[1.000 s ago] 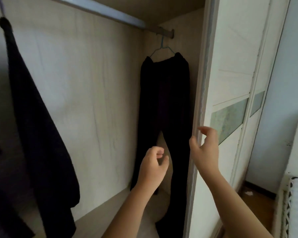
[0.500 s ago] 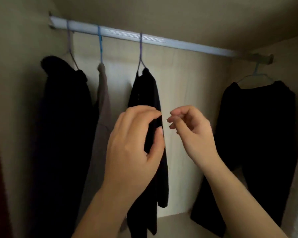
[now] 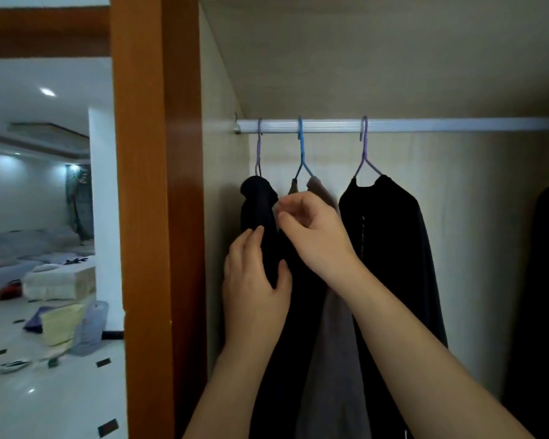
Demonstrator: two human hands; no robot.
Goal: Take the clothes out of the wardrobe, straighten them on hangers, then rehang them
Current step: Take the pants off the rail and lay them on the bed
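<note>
At the left end of the rail [image 3: 425, 125] the dark garment [image 3: 259, 204] hangs on its purple hanger [image 3: 258, 153] (leftmost of three), the left hand [image 3: 254, 280] grasping its fabric between thumb and fingers, the right hand [image 3: 314, 236] curled at its shoulder, whether pinching it I cannot tell.

Orange-brown wood frame [image 3: 146, 217] at left, adjoining rm w/ white tiled floor [image 3: 54, 394], grey sofa [image 3: 29, 243], ceiling spotlight [image 3: 47, 91] lit

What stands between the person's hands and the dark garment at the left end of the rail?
Nothing visible. The left hand grips the dark garment, and the right hand is at its edge, in front of the beige garment beside it.
</note>
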